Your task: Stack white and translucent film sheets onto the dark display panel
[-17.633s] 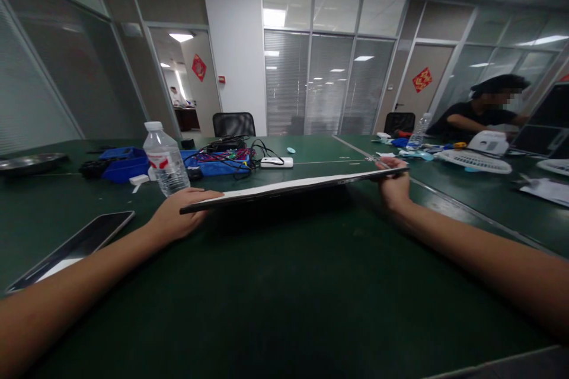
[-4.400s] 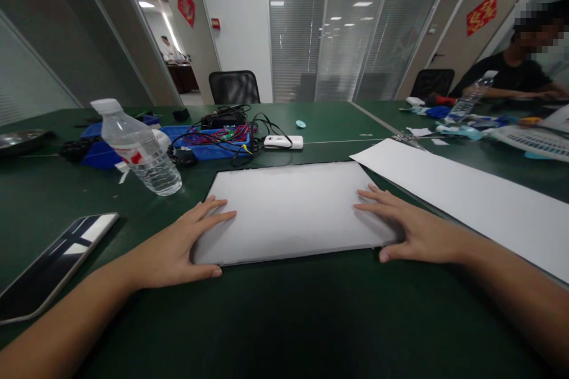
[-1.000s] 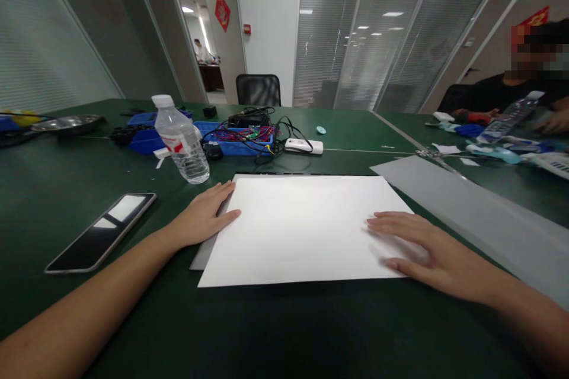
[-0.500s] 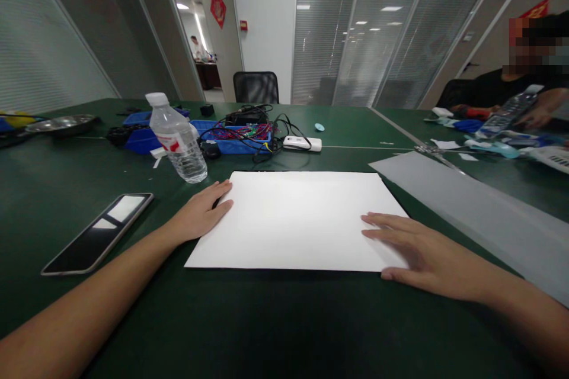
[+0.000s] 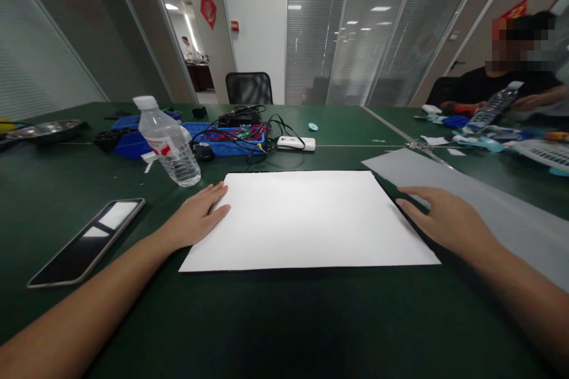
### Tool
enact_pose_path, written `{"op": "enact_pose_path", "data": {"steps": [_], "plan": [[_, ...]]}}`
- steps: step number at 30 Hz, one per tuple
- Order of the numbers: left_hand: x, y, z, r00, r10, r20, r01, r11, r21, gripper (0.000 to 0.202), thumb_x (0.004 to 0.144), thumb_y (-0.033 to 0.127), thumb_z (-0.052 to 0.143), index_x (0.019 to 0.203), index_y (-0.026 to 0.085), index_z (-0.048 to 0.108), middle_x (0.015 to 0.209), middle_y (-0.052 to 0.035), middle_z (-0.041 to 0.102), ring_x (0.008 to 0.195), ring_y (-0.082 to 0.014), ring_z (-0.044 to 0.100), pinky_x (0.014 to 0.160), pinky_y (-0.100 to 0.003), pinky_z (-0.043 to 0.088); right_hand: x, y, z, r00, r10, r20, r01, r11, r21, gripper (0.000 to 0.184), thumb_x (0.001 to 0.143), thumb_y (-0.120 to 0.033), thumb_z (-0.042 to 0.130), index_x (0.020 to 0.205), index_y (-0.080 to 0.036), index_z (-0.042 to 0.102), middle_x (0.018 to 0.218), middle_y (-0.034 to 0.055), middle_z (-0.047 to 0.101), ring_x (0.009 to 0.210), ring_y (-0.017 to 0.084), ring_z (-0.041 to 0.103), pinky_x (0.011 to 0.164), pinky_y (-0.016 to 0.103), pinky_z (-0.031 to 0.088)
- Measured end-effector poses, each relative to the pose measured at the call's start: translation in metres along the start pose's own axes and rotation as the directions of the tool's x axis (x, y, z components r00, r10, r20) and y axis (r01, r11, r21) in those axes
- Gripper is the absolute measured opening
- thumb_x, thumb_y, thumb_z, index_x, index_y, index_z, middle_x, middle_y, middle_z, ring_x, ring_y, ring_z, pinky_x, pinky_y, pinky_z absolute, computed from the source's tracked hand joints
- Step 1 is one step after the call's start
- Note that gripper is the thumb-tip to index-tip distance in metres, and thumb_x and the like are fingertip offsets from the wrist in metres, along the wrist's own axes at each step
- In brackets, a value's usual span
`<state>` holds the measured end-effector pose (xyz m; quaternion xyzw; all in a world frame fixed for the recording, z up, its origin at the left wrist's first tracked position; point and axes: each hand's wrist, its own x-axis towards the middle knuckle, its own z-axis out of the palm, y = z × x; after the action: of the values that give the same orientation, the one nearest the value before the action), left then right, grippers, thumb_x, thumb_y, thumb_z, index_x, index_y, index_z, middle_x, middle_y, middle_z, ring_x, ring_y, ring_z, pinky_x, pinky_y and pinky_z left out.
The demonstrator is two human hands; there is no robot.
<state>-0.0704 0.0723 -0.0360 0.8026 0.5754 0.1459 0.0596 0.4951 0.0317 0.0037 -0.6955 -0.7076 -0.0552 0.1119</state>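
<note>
A blank white sheet of paper [image 5: 302,222] lies flat on the green table in front of me. My left hand [image 5: 198,217] rests at its left edge, thumb and fingers apart, the fingertips just touching the border. Beyond the sheet's right edge is my right hand [image 5: 448,222], with thumb and forefinger stretched toward that edge and a gap between them; it holds nothing. Its other fingers are hidden behind the hand. Under and past the right hand lies a greyish translucent sheet [image 5: 502,207].
A phone [image 5: 86,243] lies left of my forearm. A clear water bottle [image 5: 169,142] stands behind my left hand. Farther back are a blue tray [image 5: 235,145] of cables and a white power strip [image 5: 296,143]. At the far right a person [image 5: 502,83] sits among scattered items.
My right hand has moved off the white paper to the right, past its edge. The left hand stays at the left edge. The view has shifted slightly to the right.
</note>
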Motion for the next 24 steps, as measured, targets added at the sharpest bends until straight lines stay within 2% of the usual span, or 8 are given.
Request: {"op": "enact_pose_path", "data": {"steps": [2, 4, 6, 8, 13, 16, 19, 24], "plan": [[0.0, 0.0, 0.0, 1.0, 0.011, -0.002, -0.011, 1.0, 0.008, 0.089, 0.097, 0.075, 0.034, 0.157, 0.01, 0.049, 0.167, -0.015, 0.039, 0.156, -0.0354, 0.036, 0.13, -0.052, 0.025, 0.01, 0.025, 0.006, 0.997, 0.029, -0.069, -0.034, 0.997, -0.075, 0.065, 0.102, -0.058, 0.043, 0.147, -0.013, 0.059, 0.152, 0.0195, 0.057, 0.138, 0.039, 0.053, 0.116, 0.054, 0.042], [0.001, 0.0, 0.0, 1.0, 0.023, -0.005, -0.022, 1.0, 0.018, 0.088, 0.097, 0.074, 0.034, 0.156, 0.011, 0.05, 0.166, -0.0145, 0.041, 0.155, -0.0353, 0.038, 0.129, -0.053, 0.026, 0.016, 0.05, 0.014, 0.991, 0.129, -0.039, -0.133, 0.982, -0.135, 0.081, 0.1, -0.063, 0.043, 0.157, -0.005, 0.044, 0.159, 0.0284, 0.045, 0.144, 0.043, 0.045, 0.116, 0.056, 0.039], [0.001, 0.001, 0.0, 0.999, 0.033, 0.0, -0.033, 0.999, 0.029, 0.088, 0.098, 0.073, 0.033, 0.157, 0.011, 0.05, 0.166, -0.0146, 0.041, 0.155, -0.0351, 0.038, 0.129, -0.053, 0.026, 0.018, 0.068, 0.023, 0.972, 0.227, 0.059, -0.217, 0.966, -0.143, 0.087, 0.101, -0.067, 0.037, 0.158, -0.001, 0.04, 0.155, 0.0334, 0.047, 0.141, 0.044, 0.049, 0.111, 0.055, 0.043], [0.002, 0.001, 0.0, 0.999, 0.039, 0.002, -0.039, 0.999, 0.035, 0.09, 0.097, 0.075, 0.032, 0.157, 0.009, 0.05, 0.166, -0.0157, 0.041, 0.155, -0.0355, 0.038, 0.129, -0.052, 0.026, 0.018, 0.077, 0.028, 0.957, 0.261, 0.126, -0.245, 0.961, -0.129, 0.084, 0.102, -0.066, 0.032, 0.155, -0.003, 0.045, 0.149, 0.0324, 0.053, 0.135, 0.042, 0.055, 0.106, 0.052, 0.046], [0.001, -0.001, 0.001, 0.999, 0.034, -0.008, -0.034, 0.999, 0.029, 0.092, 0.095, 0.077, 0.034, 0.156, 0.01, 0.051, 0.166, -0.0164, 0.041, 0.155, -0.0353, 0.038, 0.129, -0.052, 0.027, 0.016, 0.067, 0.027, 0.956, 0.266, 0.125, -0.249, 0.958, -0.142, 0.072, 0.104, -0.061, 0.03, 0.154, -0.014, 0.051, 0.149, 0.0291, 0.055, 0.128, 0.044, 0.059, 0.096, 0.057, 0.048], [-0.001, -0.001, 0.0, 1.0, 0.031, -0.006, -0.03, 0.999, 0.027, 0.087, 0.096, 0.073, 0.038, 0.156, 0.012, 0.05, 0.166, -0.0157, 0.041, 0.155, -0.0355, 0.038, 0.128, -0.054, 0.029, 0.014, 0.057, 0.023, 0.956, 0.271, 0.11, -0.254, 0.956, -0.144, 0.068, 0.105, -0.055, 0.03, 0.154, -0.012, 0.05, 0.143, 0.032, 0.058, 0.123, 0.044, 0.062, 0.092, 0.056, 0.049], [-0.001, 0.001, -0.002, 1.0, 0.025, 0.01, -0.025, 0.999, 0.03, 0.088, 0.096, 0.072, 0.037, 0.157, 0.009, 0.049, 0.167, -0.0179, 0.039, 0.155, -0.0366, 0.036, 0.128, -0.055, 0.028, 0.012, 0.053, 0.016, 0.953, 0.293, 0.077, -0.281, 0.95, -0.135, 0.064, 0.105, -0.046, 0.028, 0.155, -0.009, 0.046, 0.135, 0.0327, 0.063, 0.117, 0.042, 0.066, 0.088, 0.052, 0.05], [-0.003, 0.003, -0.004, 1.0, 0.029, 0.012, -0.029, 0.999, 0.024, 0.087, 0.097, 0.071, 0.037, 0.156, 0.009, 0.05, 0.167, -0.0174, 0.039, 0.155, -0.0361, 0.036, 0.129, -0.054, 0.027, 0.008, 0.047, -0.003, 0.933, 0.359, -0.024, -0.359, 0.926, -0.121, 0.062, 0.106, -0.038, 0.021, 0.157, -0.013, 0.045, 0.122, 0.0312, 0.07, 0.1, 0.043, 0.071, 0.076, 0.05, 0.049]]}}
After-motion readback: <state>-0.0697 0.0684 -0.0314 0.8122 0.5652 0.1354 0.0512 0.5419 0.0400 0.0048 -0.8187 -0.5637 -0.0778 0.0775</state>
